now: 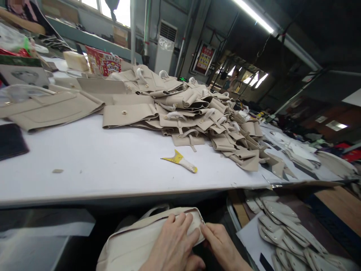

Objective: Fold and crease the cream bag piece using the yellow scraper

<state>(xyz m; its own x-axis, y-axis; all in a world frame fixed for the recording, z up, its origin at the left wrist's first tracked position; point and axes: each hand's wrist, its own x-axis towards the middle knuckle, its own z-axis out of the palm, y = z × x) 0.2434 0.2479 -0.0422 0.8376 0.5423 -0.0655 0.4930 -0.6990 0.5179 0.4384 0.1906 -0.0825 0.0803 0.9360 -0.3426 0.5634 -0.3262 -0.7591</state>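
- I see the left hand (173, 241) laid palm-down with its fingers spread over a cream, soft-sided bag-like piece with beige edging (132, 244), probably to steady it.
- The right hand (222, 242) has thumb and fingers closed on that piece's right-hand edge, near the corner; I judge this a pinch to control the rim while the other hand presses.
- The piece sits below the counter's front edge, nearest me, likely for easy two-handed reach; I cannot tell what supports it.
- Just beyond, on the white-topped counter (84, 158), lies a yellow-and-white forked tool (180, 161), apart from the heap, perhaps to be within reach.
- Behind it, beige leather-like bag parts with pale handles and metal fittings (186, 109) lie heaped, seemingly stacked loosely to save room.
- At the lower right, pale rounded flaps with metal studs (282, 226) overlap in a pile, apparently kept apart from that heap by kind.
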